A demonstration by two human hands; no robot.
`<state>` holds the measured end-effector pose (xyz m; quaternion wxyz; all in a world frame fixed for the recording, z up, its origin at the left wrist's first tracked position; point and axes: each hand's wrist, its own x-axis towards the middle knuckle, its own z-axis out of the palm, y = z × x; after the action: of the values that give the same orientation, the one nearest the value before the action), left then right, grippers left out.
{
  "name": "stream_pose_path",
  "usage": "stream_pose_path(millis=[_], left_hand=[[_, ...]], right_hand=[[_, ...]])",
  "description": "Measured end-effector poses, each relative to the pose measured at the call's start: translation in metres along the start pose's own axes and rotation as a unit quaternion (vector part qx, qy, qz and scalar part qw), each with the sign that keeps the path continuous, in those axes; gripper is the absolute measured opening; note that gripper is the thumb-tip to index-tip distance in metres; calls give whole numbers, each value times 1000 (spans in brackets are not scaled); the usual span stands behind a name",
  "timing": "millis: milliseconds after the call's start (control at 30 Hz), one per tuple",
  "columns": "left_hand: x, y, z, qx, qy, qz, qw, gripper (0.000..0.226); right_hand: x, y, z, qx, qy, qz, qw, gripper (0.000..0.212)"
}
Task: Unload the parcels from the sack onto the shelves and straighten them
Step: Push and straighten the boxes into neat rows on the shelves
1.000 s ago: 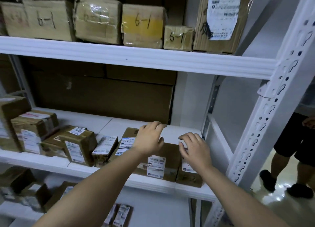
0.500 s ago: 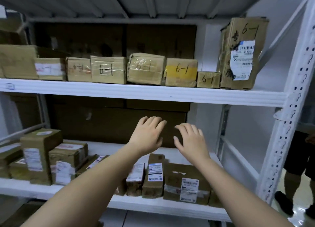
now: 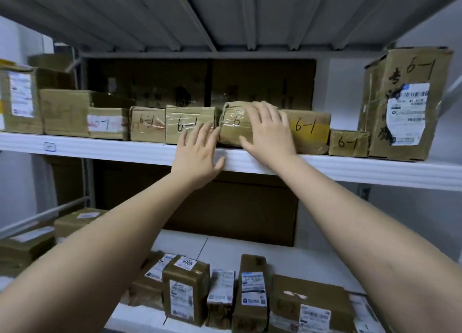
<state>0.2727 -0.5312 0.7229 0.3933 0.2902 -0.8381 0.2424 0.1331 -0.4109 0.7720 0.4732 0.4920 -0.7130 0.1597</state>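
Mostly shelved: parcels line the upper shelf (image 3: 125, 150); both hands spread flat, right hand (image 3: 268, 130) pressing the taped parcel (image 3: 232, 130), left hand (image 3: 197, 152) beside it; straightening remains.

Parcels (image 3: 190, 124) pack the upper shelf (image 3: 100, 149) edge to edge; open headroom runs above them, frame centre.

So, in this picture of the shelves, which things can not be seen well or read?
Head view only:
- Tape-wrapped parcel: the right hand covers its marking past the "6".
- Left hand: whether its fingertips touch a parcel cannot be told.
- Tall carton: label print too small to read.
- Lower-shelf parcels: partly behind the forearms, blurred at the bottom edge.
- The sack: not in view.
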Motion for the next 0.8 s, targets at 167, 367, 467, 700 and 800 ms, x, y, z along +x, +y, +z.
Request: stream_pose_path(millis=[167,367,467,700,800], left_hand=[[57,-15,-1,7,51,-32,998,67],[97,-21,5,-19,59,-65,996,55],[99,-23,8,-31,40,-75,996,49],[96,-24,18,0,51,-51,997,42],[95,-29,16,-38,68,-36,996,46]], right_hand=[[81,-5,2,-17,-44,-9,999,79],[113,-8,13,8,-151,9,988,58],[107,-5,21,18,-133,-9,991,51],[95,-9,28,-6,-114,-34,993,52],[94,-13,25,-20,-125,-20,992,57]])
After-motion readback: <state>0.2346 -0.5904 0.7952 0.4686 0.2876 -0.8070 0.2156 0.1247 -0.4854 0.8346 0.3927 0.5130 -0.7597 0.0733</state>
